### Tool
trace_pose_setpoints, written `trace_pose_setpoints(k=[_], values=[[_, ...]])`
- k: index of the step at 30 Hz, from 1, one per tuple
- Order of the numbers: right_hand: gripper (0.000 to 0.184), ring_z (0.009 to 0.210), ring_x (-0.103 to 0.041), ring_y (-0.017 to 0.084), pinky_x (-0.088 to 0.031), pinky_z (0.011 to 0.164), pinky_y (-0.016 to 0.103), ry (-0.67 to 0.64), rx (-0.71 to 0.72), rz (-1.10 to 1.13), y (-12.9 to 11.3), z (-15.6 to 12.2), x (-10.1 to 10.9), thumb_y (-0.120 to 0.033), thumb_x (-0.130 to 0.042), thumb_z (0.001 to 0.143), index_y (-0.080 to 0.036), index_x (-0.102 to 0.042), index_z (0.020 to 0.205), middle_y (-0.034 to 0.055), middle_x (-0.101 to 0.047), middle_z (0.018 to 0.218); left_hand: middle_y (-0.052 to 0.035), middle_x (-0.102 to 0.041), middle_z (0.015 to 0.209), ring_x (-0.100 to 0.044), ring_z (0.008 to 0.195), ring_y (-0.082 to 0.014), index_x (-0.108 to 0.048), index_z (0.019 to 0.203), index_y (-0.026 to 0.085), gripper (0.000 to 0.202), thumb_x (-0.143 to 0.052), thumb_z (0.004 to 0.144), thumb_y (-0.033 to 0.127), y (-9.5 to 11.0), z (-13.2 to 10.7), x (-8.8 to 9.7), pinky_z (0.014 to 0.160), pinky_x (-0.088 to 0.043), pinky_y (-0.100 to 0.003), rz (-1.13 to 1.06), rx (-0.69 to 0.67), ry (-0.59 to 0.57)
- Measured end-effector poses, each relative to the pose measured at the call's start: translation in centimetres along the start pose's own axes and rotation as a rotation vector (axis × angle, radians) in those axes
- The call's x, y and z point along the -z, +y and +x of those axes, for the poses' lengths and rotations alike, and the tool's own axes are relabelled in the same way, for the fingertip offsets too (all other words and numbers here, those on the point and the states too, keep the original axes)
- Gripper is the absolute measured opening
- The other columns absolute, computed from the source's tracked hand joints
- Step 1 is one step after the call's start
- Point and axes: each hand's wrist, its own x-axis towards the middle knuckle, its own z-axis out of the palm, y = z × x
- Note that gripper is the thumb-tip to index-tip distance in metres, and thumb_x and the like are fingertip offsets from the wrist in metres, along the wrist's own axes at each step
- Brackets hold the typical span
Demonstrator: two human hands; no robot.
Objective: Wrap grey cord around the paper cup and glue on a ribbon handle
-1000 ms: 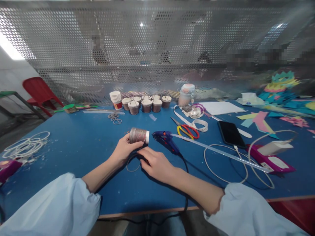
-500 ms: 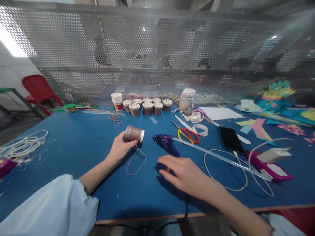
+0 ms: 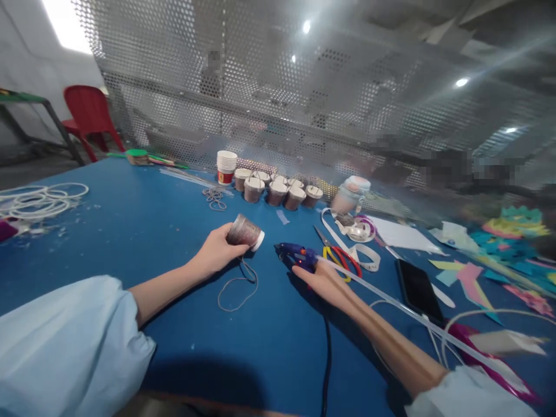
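Left fingers (image 3: 238, 251) hold the cord-wrapped cup (image 3: 244, 230), likely light, crushable, best gripped mid-side; right fingers (image 3: 304, 275) straddle the glue gun (image 3: 299, 252), closure unclear.

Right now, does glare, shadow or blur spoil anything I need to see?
Head view: ceiling lights glare above the mesh; head view: a broad dark shadow lies on the table near its front edge; head view: the charger at right looks smeared, while the cup and glue gun near the hands stay readable.
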Motion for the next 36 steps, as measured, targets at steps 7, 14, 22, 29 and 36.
trace_pose_setpoints(k=[7, 14, 22, 29, 36], values=[[0.030, 0.072, -0.063, 0.021, -0.049, 0.072, 0.035, 0.036, 0.076, 0.381, 0.7, -2.0, -1.0, -0.047, -0.050, 0.084, -0.020, -0.062, 0.086, 0.0051, -0.067, 0.078, -0.0033, -0.071, 0.084, -0.065, 0.078, -0.0210, -0.067, 0.091, 0.016, 0.029, -0.069, 0.063, 0.018, -0.4, -0.1, -0.3, 0.073, -0.051, -0.032, 0.002, -0.053, -0.049], [0.038, 0.049, -0.047, 0.014, -0.038, 0.051, 0.028, 0.069, 0.057, 0.264, -0.1, -4.0, -0.6, -0.055, -0.049, 0.085, -0.020, -0.055, 0.072, -0.0034, -0.045, 0.050, -0.0025, -0.069, 0.081, -0.065, 0.075, -0.0196, -0.066, 0.087, 0.018, 0.024, -0.069, 0.064, 0.016, 0.2, -0.9, -0.7, 0.071, -0.051, -0.031, 0.026, -0.127, -0.088], [0.032, 0.050, -0.044, 0.011, -0.038, 0.049, 0.025, 0.044, 0.126, 0.203, -0.5, -4.4, -0.9, -0.050, -0.052, 0.084, -0.020, -0.053, 0.073, -0.0024, -0.048, 0.057, -0.0041, -0.068, 0.079, -0.063, 0.075, -0.0210, -0.066, 0.085, 0.018, 0.022, -0.068, 0.064, 0.017, 0.4, -1.2, -0.9, 0.070, -0.051, -0.032, 0.067, -0.179, -0.094], [0.029, 0.054, -0.047, 0.013, -0.041, 0.054, 0.024, 0.056, 0.150, 0.116, -0.7, -4.3, -1.3, -0.047, -0.052, 0.083, -0.021, -0.051, 0.071, -0.0010, -0.053, 0.061, -0.0058, -0.069, 0.083, -0.064, 0.078, -0.0219, -0.067, 0.089, 0.015, 0.025, -0.066, 0.065, 0.020, 0.7, -1.3, -1.0, 0.074, -0.050, -0.034, 0.103, -0.206, -0.126], [0.032, 0.054, -0.046, 0.012, -0.041, 0.054, 0.024, 0.111, 0.118, 0.118, -0.8, -4.3, -0.9, -0.049, -0.052, 0.083, -0.019, -0.052, 0.072, -0.0019, -0.050, 0.060, -0.0043, -0.066, 0.087, -0.062, 0.080, -0.0184, -0.063, 0.093, 0.014, 0.025, -0.062, 0.069, 0.021, 0.8, -1.3, -0.7, 0.076, -0.049, -0.031, 0.217, -0.216, -0.180]])
